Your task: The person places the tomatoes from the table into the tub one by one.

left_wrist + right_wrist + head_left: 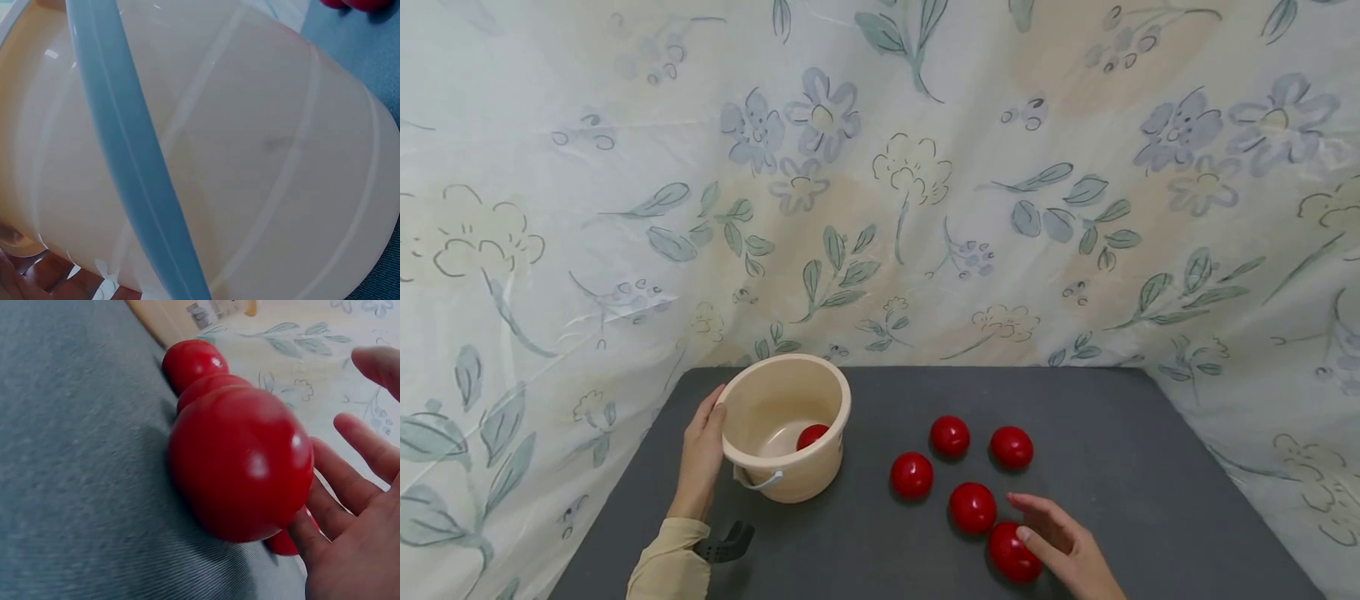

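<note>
At the table's left stands a cream plastic bucket [805, 479] with a pale blue handle [134, 162]. One red ball [812, 436] shows inside it, partly hidden by the rim. My left hand [703, 446] grips the bucket's left side at the rim; its fingers [53, 278] lie along the outer wall. On the right, my right hand [1063, 542] is spread beside the nearest red ball [1013, 553], with the thumb overlapping it in the head view. From the right wrist view, the fingers are loosely extended behind that ball [240, 462], not curled round it.
Several more shiny red balls, among them one by the nearest ball [973, 508] and one farther right [1011, 448], lie on the dark grey table [865, 550]. A floral cloth [910, 292] hangs behind the table. A black strap [730, 543] shows at the left wrist.
</note>
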`<action>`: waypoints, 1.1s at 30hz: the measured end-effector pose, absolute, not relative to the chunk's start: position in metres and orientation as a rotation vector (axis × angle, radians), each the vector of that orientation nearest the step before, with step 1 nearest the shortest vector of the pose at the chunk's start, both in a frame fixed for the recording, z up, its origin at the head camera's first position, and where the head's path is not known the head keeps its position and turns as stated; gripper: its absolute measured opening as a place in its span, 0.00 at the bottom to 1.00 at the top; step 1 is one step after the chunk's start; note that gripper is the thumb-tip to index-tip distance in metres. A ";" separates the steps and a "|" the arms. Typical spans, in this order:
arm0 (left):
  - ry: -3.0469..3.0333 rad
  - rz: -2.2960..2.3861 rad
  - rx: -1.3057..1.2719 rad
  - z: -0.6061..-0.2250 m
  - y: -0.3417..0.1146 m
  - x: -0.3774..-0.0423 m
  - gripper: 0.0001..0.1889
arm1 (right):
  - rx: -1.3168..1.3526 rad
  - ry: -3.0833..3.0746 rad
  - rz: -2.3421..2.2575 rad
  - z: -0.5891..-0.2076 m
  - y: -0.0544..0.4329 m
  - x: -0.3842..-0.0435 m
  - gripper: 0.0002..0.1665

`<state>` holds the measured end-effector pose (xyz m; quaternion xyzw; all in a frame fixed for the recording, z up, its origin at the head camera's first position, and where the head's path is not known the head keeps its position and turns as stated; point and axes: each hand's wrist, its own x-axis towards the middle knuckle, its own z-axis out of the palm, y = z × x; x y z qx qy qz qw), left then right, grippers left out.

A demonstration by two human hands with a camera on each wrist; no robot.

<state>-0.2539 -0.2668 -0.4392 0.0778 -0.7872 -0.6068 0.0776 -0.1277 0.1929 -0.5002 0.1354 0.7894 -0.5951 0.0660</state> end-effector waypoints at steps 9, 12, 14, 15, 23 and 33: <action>-2.371 -1.817 0.241 -0.439 -0.266 -0.253 0.30 | 0.445 2.369 -1.773 -0.515 0.193 -0.126 0.35; -2.370 -1.821 0.242 -0.440 -0.266 -0.253 0.30 | 0.459 2.359 -1.752 -0.520 0.194 -0.126 0.35; -2.368 -1.822 0.242 -0.439 -0.266 -0.254 0.30 | 0.451 2.344 -1.750 -0.522 0.193 -0.126 0.36; -2.366 -1.823 0.242 -0.439 -0.266 -0.254 0.30 | 0.444 2.336 -1.751 -0.523 0.193 -0.127 0.36; -2.364 -1.814 0.245 -0.438 -0.266 -0.254 0.30 | 0.307 2.234 -1.799 -0.527 0.197 -0.127 0.38; -2.377 -1.804 0.263 -0.442 -0.267 -0.256 0.30 | 0.191 2.127 -1.735 -0.534 0.208 -0.129 0.44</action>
